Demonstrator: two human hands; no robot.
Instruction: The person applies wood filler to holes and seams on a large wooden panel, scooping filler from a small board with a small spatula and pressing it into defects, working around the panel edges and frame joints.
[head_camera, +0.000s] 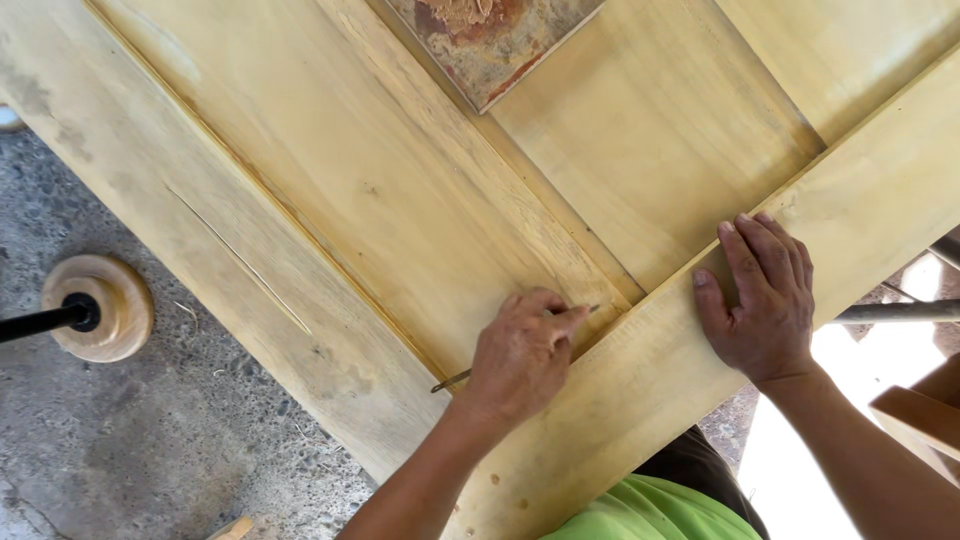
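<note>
A large pale yellow wooden door (330, 200) with framed panels lies flat under me. My left hand (520, 358) is closed around a thin pencil (450, 380), whose tip touches the seam where a panel meets the cross rail (640, 370). My right hand (765, 300) lies palm down on that cross rail, fingers together, and holds nothing. I am wearing a green shirt (660, 510), which shows at the bottom edge.
Grey concrete floor (130, 440) lies to the left, with a round wooden disc (110, 305) on a black rod. A rust-coloured square slab (490, 40) rests on the door at the top. At right are a metal bar (890, 312) and a wooden piece (920, 420).
</note>
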